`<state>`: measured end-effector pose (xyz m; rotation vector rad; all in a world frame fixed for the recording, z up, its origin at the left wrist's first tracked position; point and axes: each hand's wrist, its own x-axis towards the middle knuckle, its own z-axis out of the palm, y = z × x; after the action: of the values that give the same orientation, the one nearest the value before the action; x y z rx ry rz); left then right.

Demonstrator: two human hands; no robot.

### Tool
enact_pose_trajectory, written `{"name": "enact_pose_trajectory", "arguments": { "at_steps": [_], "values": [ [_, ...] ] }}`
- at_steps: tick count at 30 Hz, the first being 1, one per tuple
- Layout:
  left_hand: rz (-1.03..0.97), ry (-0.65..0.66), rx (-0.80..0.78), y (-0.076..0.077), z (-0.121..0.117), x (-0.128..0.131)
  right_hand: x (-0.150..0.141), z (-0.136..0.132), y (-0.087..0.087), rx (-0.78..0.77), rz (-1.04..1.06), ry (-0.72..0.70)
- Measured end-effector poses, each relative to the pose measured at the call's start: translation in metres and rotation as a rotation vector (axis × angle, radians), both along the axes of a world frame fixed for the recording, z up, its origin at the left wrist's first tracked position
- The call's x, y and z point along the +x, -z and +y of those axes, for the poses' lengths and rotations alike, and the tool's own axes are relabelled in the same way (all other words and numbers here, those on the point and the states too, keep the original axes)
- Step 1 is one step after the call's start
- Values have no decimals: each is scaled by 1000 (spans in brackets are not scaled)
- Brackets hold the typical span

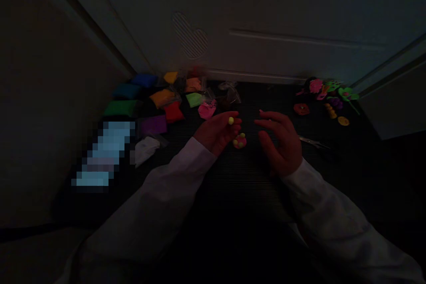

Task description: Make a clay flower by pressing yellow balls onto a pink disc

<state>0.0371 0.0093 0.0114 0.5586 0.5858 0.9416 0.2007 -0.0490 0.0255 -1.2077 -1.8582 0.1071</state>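
A small yellow clay ball (230,120) rests on my left hand (219,131), whose fingers are stretched out and slightly cupped beneath it. Just below those fingers, a pink clay piece (238,143) with several yellow-green balls (242,135) on it lies on the dark table. My right hand (281,142) hovers to the right, apart from the left, fingers spread and bent a little, with nothing visible in them. Near the left fingertips sits a bag of pink clay (207,109).
Colored clay packs, among them red (173,112), purple (154,124) and green (120,108), cover the left back. A lit, blurred screen (103,153) is at left. Scissors (314,143) lie right, before clay flowers (316,85) and a red clay piece (301,109). A white panel (266,13) stands behind.
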Motion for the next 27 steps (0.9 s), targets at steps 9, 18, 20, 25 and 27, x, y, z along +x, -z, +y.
{"name": "enact_pose_trajectory", "arguments": {
  "at_steps": [9,18,20,25,27],
  "values": [
    [2,-38,48,-1,-1,2,0,1,0,-7,2,14],
    [-72,93,-48,-10,5,-8,-1,0,1,-24,1,10],
    [-90,85,-64,-9,6,-9,-1,1,1,-23,-5,10],
    [-78,-14,-80,-2,7,-6,-1,1,2,-21,-12,14],
    [-45,-58,-54,2,7,-3,-1,1,2,-23,-14,15]
  ]
}}
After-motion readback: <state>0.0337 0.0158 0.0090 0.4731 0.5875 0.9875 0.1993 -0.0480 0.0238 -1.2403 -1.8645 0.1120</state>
